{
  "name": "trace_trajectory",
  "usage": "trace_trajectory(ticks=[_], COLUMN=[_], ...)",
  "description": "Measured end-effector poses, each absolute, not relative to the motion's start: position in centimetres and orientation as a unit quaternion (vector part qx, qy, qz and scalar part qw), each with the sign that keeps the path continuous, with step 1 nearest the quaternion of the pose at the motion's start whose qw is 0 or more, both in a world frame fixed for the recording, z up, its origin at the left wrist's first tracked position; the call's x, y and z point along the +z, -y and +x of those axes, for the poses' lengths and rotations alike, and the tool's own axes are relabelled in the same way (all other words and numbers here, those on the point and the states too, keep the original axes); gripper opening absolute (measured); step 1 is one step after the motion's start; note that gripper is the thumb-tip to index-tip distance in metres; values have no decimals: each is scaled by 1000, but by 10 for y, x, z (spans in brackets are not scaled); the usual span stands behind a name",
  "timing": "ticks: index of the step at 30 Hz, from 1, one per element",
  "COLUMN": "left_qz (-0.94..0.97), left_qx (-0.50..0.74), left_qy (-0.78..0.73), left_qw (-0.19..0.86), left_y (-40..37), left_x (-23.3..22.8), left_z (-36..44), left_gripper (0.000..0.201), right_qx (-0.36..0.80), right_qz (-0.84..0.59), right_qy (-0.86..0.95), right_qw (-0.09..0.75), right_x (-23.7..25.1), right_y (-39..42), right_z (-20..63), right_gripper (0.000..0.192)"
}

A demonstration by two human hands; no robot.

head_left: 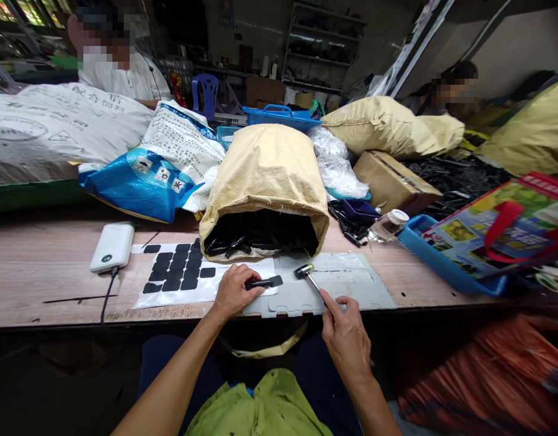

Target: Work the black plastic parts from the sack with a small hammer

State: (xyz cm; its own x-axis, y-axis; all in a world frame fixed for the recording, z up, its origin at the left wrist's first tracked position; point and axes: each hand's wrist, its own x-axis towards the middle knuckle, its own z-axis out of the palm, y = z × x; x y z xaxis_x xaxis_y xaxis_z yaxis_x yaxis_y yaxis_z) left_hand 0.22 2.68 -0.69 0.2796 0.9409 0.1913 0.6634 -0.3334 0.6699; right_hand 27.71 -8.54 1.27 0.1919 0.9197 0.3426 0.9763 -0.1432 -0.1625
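Holding slim black plastic piece (259, 283), left grip (234, 290); silver metal hammer (303, 271), right grip (349, 332).
Seemingly unfinished, before tan fabric sack (270, 166) containing more.

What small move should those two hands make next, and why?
I'd perhaps bring the small hammer leftward to the black tube: the left hand holds the tube, its free end at a black patch, while the right hand grips the hammer, its head near but not touching the tube.

Black piece (260, 283) partly hidden, orange sack (488, 375) cropped right
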Motion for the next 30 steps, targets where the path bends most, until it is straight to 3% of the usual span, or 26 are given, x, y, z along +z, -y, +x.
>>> trace_trajectory(ticks=[5,12,16,24,30], left_qz=[767,770,769,777,778], left_qx=[286,286,289,285,283], left_qy=[-521,-518,-517,-507,-510], left_qw=[243,240,240,238,235], left_y=[-27,-26,-27,-27,-28], left_x=[-6,-3,-5,-3,-4], left_z=[1,1,1,-1,-2], left_gripper=[16,16,16,18,19], right_qx=[-88,-104,-124,-113,-145], right_qz=[-752,-745,-736,-759,-777], right_qy=[634,634,636,629,600], right_qw=[157,181,194,123,125], right_x=[13,5,-2,9,1], right_y=[72,36,27,3,-7], right_z=[291,303,303,304,302], right_gripper=[45,23,25,36,31])
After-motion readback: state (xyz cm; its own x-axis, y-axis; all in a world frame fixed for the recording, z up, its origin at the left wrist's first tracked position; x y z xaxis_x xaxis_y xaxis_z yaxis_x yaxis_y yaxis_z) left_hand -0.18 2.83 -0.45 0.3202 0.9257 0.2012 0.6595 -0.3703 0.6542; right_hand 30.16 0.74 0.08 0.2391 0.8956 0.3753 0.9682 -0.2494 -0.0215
